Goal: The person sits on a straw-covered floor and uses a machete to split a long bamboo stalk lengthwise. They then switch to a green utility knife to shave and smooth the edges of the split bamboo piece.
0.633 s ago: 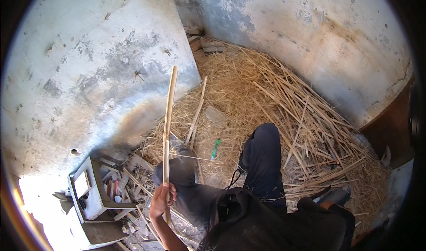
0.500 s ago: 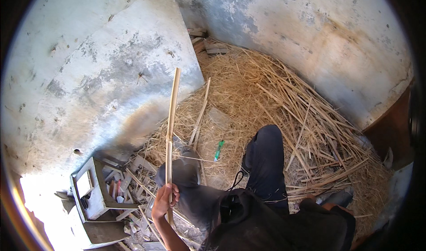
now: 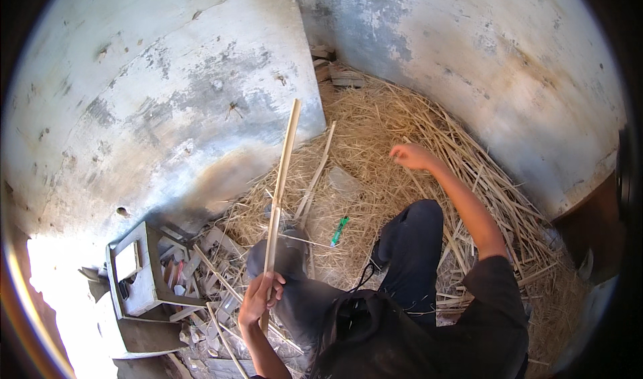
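The left hand point(image 3: 260, 297) is curled tight around one long split bamboo strip point(image 3: 284, 165). It has hold of the strip close to the low end. A short bit pokes out below the hand, and the long part goes up and away, tipped a little to the right. The strip passes in front of the left knee point(image 3: 293, 258).

The right hand point(image 3: 413, 157) is far from the strip, out over the thin shavings point(image 3: 365, 121). Its fingers are bent in partway. I can see nothing in it, but I cannot tell if the fingertips pinch something tiny.

There are two hands and two knees, both in dark pants. The right knee point(image 3: 423, 218) sticks up below the right hand. Between the knees lies one small green thing point(image 3: 340, 230); I cannot tell what it is. At least one pale strip point(image 3: 320, 165) lies between the held strip and the green thing, well apart from the left hand.

To the right is a big pile of thin strips point(image 3: 479, 165), too many to count. To the left is a pale open box point(image 3: 143, 296) with bits and scraps by it. Two walls meet at the back: the left wall point(image 3: 154, 111) and the right wall point(image 3: 482, 71), both with worn, patchy paint.
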A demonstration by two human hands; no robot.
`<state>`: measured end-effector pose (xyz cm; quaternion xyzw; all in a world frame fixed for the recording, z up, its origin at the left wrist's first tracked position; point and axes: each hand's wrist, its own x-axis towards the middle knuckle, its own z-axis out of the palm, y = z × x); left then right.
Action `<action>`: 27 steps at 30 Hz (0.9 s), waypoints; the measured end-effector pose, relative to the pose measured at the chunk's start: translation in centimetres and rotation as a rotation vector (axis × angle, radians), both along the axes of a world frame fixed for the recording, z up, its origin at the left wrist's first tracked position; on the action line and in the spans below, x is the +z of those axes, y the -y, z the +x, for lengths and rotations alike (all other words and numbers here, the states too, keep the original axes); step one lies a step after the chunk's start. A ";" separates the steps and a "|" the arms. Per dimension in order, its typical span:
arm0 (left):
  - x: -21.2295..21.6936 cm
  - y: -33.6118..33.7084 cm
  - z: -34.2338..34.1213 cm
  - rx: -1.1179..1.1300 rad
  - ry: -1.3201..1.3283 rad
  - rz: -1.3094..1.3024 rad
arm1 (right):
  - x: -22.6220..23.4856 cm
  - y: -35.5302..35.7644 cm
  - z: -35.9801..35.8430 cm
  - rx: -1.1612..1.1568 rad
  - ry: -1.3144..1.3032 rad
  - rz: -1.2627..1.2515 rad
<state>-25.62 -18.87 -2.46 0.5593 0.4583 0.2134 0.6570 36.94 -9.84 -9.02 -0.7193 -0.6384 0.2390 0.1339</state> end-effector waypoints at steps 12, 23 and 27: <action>-0.9 -0.8 -1.1 0.021 0.098 -0.086 | -27.1 -11.8 -23.8 0.443 0.533 -0.229; -1.7 -1.6 -1.4 -0.021 0.143 -0.159 | -35.5 -4.0 -29.2 0.422 0.587 -0.484; -2.1 -1.6 -1.7 -0.014 0.140 -0.188 | -30.8 -4.3 -28.3 0.473 0.596 -0.717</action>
